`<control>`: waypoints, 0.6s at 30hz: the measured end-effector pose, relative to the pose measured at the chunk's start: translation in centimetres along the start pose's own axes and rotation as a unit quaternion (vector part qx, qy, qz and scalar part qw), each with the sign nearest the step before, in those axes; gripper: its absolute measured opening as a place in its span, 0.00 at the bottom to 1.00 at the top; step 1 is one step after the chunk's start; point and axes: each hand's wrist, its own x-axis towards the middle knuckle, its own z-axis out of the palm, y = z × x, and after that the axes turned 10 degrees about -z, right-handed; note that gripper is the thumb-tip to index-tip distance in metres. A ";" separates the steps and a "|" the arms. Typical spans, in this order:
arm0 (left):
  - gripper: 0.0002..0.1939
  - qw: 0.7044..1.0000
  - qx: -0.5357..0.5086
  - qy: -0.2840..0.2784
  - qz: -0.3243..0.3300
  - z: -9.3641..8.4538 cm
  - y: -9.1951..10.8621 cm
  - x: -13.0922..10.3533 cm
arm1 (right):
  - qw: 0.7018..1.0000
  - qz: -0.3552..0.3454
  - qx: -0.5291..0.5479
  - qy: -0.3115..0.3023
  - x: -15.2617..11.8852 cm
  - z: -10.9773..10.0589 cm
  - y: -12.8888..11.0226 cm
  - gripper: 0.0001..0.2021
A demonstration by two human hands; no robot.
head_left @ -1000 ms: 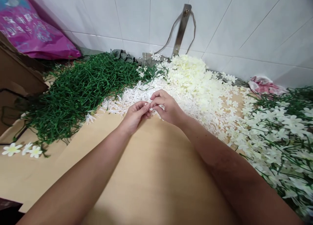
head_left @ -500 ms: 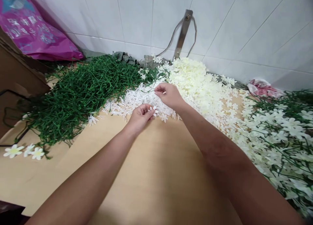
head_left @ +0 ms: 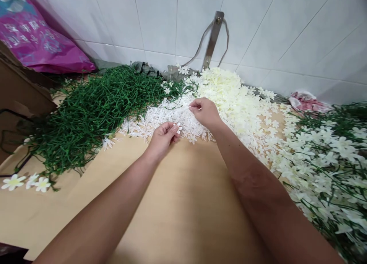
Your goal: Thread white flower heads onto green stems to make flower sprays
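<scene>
My left hand (head_left: 164, 137) is closed, holding a small white artificial flower (head_left: 178, 128) between thumb and fingers, just over the near edge of a heap of thin white plastic sprigs (head_left: 160, 114). To its right and farther off, my right hand (head_left: 205, 111) is pinched above the same heap. Whatever lies between its fingertips is too small to make out. Behind and beside that hand spreads a pile of cream flower heads (head_left: 226, 90). Left of the sprigs lies a large mound of green plastic stems (head_left: 106, 103). A loose white flower (head_left: 192, 139) rests at the heap's front edge.
Brown board (head_left: 160, 202) covers the surface before me. Stemmed white flowers (head_left: 329, 168) crowd the right side. Some flowers (head_left: 42, 184) lie at left, near a cardboard box (head_left: 23, 92) and purple bag (head_left: 54, 49). A metal strip (head_left: 213, 38) leans on the tiled wall.
My right hand has moved a little to the right, away from the flower in my left hand. The left hand stays nearly in place, with the flower facing up more.
</scene>
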 end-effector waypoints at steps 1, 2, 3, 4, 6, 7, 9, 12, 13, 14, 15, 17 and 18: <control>0.15 1.000 -0.004 0.001 -0.001 0.0 0.0 0.0 | 0.999 0.003 0.034 0.016 -0.1 -0.1 0.2 0.04; 0.15 1.000 -0.008 0.002 0.000 0.0 0.1 -0.1 | 0.997 0.008 0.069 0.026 -0.2 -0.2 0.4 0.04; 0.15 1.000 -0.012 0.004 0.002 0.0 0.1 -0.1 | 0.994 0.015 0.104 0.029 -0.3 -0.3 0.5 0.05; 0.15 1.000 -0.014 0.009 0.005 0.0 0.2 -0.1 | 0.990 0.024 0.138 0.025 -0.3 -0.3 0.6 0.06; 0.14 1.000 -0.013 0.019 0.012 0.0 0.2 -0.1 | 0.981 0.036 0.187 0.017 -0.4 -0.3 0.6 0.06; 0.13 1.000 -0.009 0.023 0.014 0.0 0.2 -0.1 | 0.979 0.037 0.199 0.019 -0.4 -0.3 0.6 0.06; 0.14 0.999 0.001 0.029 0.018 0.1 0.3 -0.1 | 0.976 0.034 0.211 0.038 -0.3 -0.3 0.4 0.03; 0.14 0.999 0.001 0.036 0.021 0.0 0.3 -0.1 | 0.967 0.033 0.246 0.062 -0.1 -0.3 0.3 0.01; 0.14 0.999 -0.002 0.038 0.019 0.0 0.3 -0.1 | 0.962 0.037 0.264 0.064 -0.1 -0.3 0.3 0.02; 0.15 0.999 -0.005 0.038 0.017 0.0 0.3 -0.1 | 0.957 0.043 0.281 0.063 0.0 -0.3 0.3 0.04; 0.15 0.999 -0.006 0.038 0.015 0.0 0.3 -0.2 | 0.952 0.051 0.294 0.063 0.0 -0.2 0.4 0.05; 0.16 0.999 -0.008 0.036 0.013 -0.1 0.3 -0.2 | 0.947 0.067 0.308 0.062 0.0 -0.2 0.6 0.07; 0.16 0.999 -0.010 0.036 0.014 -0.1 0.3 -0.1 | 0.946 0.072 0.309 0.061 0.0 -0.2 0.6 0.06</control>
